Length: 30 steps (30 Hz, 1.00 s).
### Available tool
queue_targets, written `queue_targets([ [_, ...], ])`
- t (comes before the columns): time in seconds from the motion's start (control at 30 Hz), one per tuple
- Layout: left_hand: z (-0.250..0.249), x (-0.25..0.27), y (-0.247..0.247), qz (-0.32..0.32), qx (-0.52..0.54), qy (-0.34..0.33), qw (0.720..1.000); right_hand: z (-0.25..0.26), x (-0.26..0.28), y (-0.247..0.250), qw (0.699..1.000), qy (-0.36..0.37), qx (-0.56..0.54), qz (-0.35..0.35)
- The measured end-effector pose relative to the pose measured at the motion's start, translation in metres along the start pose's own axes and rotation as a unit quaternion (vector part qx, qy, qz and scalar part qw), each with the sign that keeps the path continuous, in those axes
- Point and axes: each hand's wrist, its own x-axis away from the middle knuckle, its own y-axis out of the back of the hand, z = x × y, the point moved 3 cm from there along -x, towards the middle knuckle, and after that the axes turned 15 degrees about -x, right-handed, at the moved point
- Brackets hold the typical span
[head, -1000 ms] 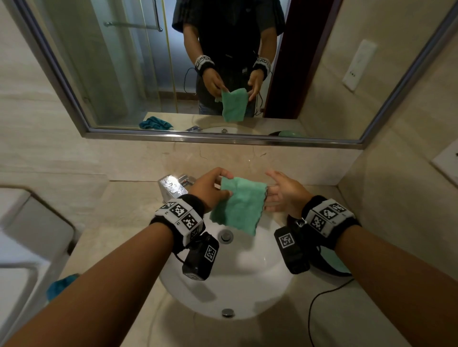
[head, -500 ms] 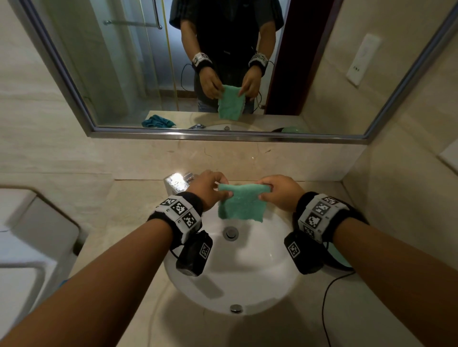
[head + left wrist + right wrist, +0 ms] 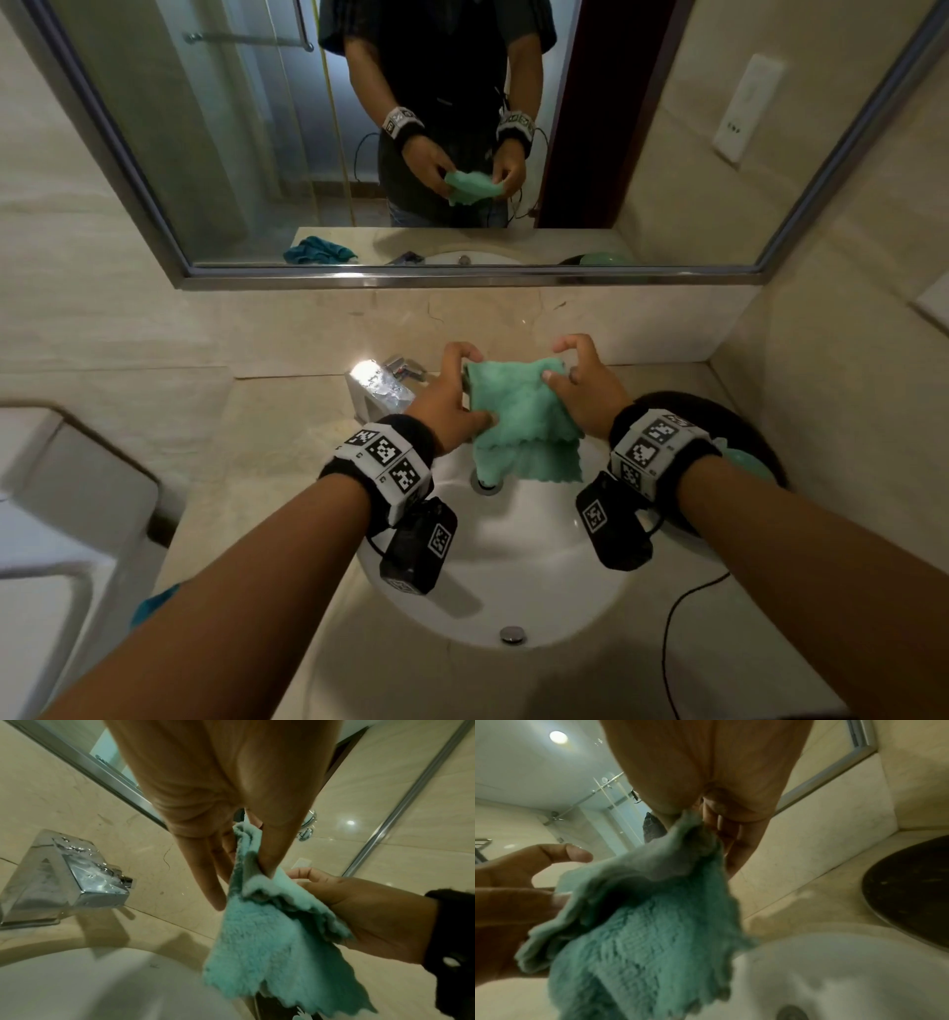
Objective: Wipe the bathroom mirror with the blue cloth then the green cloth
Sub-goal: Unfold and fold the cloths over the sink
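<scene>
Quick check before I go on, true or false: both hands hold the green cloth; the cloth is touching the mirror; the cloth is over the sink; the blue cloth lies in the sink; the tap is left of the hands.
1. Both hands hold the green cloth. True: left hand and right hand each pinch it.
2. The cloth touches the mirror. False: it is held well below the mirror.
3. The cloth is over the sink. True.
4. The blue cloth lies in the sink. False: it lies at the counter's left edge.
5. The tap is left of the hands. True.
</scene>
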Motion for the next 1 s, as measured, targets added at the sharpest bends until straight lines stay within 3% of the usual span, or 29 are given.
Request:
queue_targets([
  [0.13,0.003,-0.012,-0.012,0.005,-0.012,0.001,1.0,-0.018,0.008,0.007,0.996,-0.041,-0.078,0.006],
  [0.23,-0.003,-0.028,-0.033,0.005,-0.006,0.013,1.0,-0.031,0.012,0.02,0.986,-0.073,-0.134,0.063],
  [0.33,-0.014,-0.046,-0.061,0.037,0.015,0.006,0.999,-0.05,0.008,0.047,0.989,-0.066,-0.125,0.05],
  [0.57,-0.039,-0.089,-0.123,0.08,-0.066,0.005,0.995,-0.082,-0.012,0.108,0.99,-0.02,-0.133,0.046],
  [0.8,-0.046,-0.102,-0.139,0.092,0.06,0.126,0.986,-0.087,-0.035,0.136,0.979,-0.018,-0.201,0.031],
  [1.0,-0.047,-0.108,-0.134,0.07,0.127,0.182,0.973,-0.087,-0.036,0.127,0.96,-0.039,-0.257,0.102],
])
